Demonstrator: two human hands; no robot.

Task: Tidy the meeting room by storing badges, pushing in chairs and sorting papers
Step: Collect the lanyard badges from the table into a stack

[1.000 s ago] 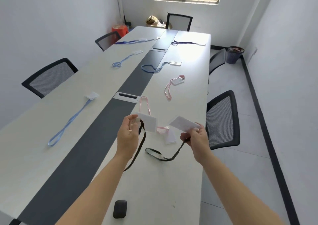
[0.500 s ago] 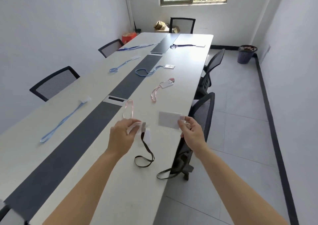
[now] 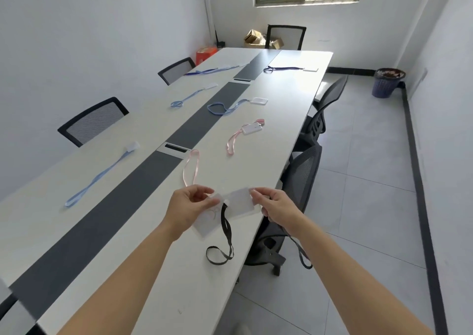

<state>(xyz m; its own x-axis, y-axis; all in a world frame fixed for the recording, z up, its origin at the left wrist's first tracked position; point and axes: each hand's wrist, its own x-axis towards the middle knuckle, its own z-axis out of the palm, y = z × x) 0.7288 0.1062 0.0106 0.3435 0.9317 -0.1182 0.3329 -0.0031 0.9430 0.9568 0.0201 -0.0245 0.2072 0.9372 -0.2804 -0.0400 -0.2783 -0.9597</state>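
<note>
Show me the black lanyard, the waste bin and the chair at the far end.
black lanyard (image 3: 226,224): head view, on the hanging strap above its loop.
waste bin (image 3: 385,88): head view, on its blue mesh wall.
far-end chair (image 3: 284,36): head view, on its mesh backrest.

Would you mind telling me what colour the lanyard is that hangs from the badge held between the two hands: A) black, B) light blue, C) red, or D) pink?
A: the lanyard hanging from the badge, which the left hand and right hand pinch between them, is black.
</note>
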